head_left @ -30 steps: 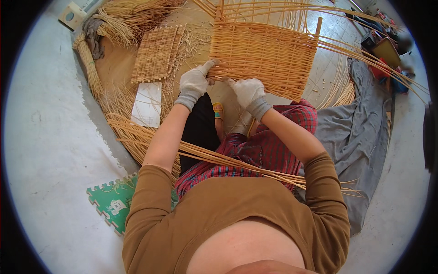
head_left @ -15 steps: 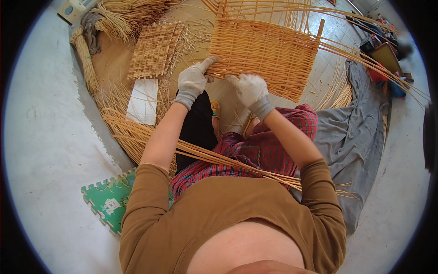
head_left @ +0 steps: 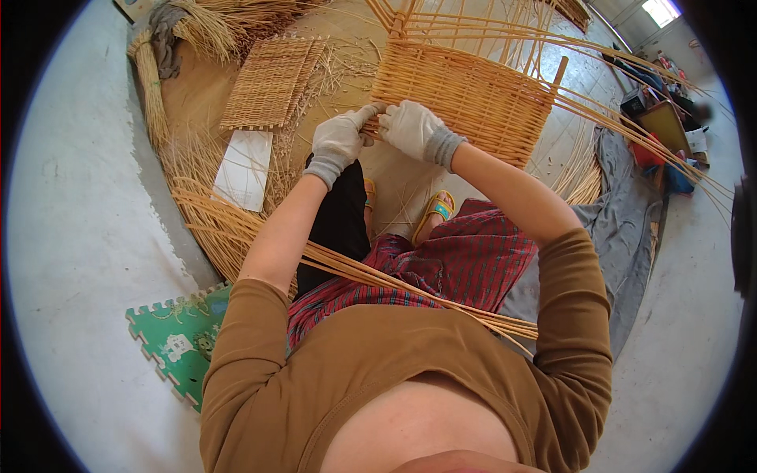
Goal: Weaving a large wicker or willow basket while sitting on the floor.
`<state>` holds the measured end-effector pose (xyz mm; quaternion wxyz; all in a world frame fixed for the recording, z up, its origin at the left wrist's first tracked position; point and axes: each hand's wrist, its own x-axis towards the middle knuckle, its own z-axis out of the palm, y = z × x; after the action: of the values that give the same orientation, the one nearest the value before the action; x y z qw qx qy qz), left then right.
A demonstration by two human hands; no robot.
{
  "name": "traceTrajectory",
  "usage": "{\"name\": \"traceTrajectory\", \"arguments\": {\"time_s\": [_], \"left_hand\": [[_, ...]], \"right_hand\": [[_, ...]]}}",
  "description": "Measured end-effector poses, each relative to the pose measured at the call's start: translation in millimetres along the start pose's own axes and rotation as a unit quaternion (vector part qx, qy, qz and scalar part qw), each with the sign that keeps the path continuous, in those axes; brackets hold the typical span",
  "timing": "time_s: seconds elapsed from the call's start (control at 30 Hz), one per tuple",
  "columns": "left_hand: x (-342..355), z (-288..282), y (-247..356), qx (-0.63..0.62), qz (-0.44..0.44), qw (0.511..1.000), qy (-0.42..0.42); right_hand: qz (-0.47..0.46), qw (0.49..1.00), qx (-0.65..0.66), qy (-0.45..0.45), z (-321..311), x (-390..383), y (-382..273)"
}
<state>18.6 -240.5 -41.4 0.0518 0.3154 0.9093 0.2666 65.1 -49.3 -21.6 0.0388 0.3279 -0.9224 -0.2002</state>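
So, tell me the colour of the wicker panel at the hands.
The wicker panel is golden tan, showing best in the head view.

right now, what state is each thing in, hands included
wicker piece: unfinished, long rod ends sticking out
left hand: gloved, gripping its near left corner
right hand: gloved, near that corner, grip unclear
woven panels: stacked, slightly fanned
white sheet: lying flat
lap rods: loose, roughly side by side
grey cloth: spread out, wrinkled
foam mat: visible jigsaw edges unjoined
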Motion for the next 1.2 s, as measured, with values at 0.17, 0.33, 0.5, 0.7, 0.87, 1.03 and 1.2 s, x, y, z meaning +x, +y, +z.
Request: {"name": "traceTrajectory", "arguments": {"time_s": [0.17, 0.33, 0.5, 0.7, 0.87, 1.03, 1.2], "left_hand": [[2.7, 4.2, -5.7, 0.023, 0.0, 1.0, -0.002], [4.0, 10.5, -13.3, -0.03, -0.009, 0.999, -0.004], [2.0, 12.5, -13.8, -0.011, -0.003, 1.0, 0.003], [4.3, 18.3, -13.3, -0.042, -0.01, 0.998, 0.042], [7.0, 16.7, -10.6, -0.044, -0.01, 0.998, 0.033], [8.3, 6.7, 2.2, 0.104, -0.024, 0.994, 0.013], [24.6, 6.1, 2.0, -0.022, -0.066, 0.996, -0.05]], "right_hand": [[0.086, 0.994, 0.034, 0.06, 11.1, -17.3, -8.3], [0.333, 0.9, 0.255, 0.122, 21.0, -68.2, -51.3], [0.296, 0.881, 0.341, -0.14, 62.5, -84.6, -124.0], [0.228, 0.828, 0.457, -0.231, 111.5, -60.2, -197.0], [0.105, 0.807, 0.491, -0.31, 142.5, -53.7, -243.1], [0.27, 0.747, 0.518, -0.317, 169.3, -56.1, -245.2], [0.476, 0.595, 0.602, 0.238, 136.0, -10.2, -186.5]]}}
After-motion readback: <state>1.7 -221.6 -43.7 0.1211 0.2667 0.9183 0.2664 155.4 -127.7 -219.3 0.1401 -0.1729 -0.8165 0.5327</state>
